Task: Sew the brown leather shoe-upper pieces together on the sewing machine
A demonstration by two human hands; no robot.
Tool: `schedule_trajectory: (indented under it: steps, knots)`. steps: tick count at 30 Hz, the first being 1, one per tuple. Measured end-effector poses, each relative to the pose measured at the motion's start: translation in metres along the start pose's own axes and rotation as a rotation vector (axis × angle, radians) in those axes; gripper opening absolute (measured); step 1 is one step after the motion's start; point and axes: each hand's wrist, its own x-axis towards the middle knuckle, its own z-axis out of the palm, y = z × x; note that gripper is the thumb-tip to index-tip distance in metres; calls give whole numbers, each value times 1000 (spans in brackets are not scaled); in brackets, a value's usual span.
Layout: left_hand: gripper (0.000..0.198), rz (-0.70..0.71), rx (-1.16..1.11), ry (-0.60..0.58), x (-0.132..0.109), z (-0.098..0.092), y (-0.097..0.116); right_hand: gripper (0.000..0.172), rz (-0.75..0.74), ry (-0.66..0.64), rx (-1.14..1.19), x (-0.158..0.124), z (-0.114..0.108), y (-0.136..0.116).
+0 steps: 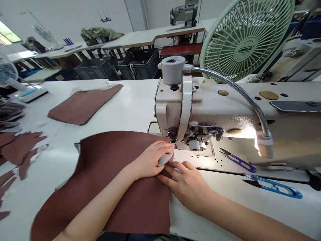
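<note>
A large brown leather-like sheet (107, 157) with a pale grey backing lies across the front of the table, its far corner at the needle area of the sewing machine (173, 110). Close to the presser foot, my left hand (151, 160) is closed on the sheet's edge, where a turned-up flap (165, 158) shows the ribbed grey underside. Just below it, my right hand (187, 182) has its fingers bent together on the same edge, nearly touching my left hand. The fingertips of both hands are partly hidden by the folded material.
Purple thread snips (238, 160) and blue thread snips (276, 187) lie right of my right hand. A stack of brown pieces (84, 103) sits at the back left, with scraps (21, 150) at the left edge. A green fan (247, 43) stands behind the machine.
</note>
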Motion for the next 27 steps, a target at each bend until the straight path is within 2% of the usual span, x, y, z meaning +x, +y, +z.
schedule_trajectory:
  steps: [6,10,13,17,23,27]
  knots:
    - [27,-39,39,4,7,-1,-2,32,-14,4,-31,0,4,5]
    - [27,-4,40,-11,3,-3,-1,35,-61,-47,-86,-4,4,-2]
    - [35,30,144,-59,-6,-6,2,36,-115,-86,-130,-7,2,-13]
    - [40,-8,289,-98,-12,-7,7,40,-160,-109,-139,-10,-2,-21]
    - [36,-5,346,-36,-7,-1,8,44,-195,-181,-143,-7,-7,-15]
    - [34,-17,389,6,-4,3,5,42,-183,-171,-163,-4,-8,-10]
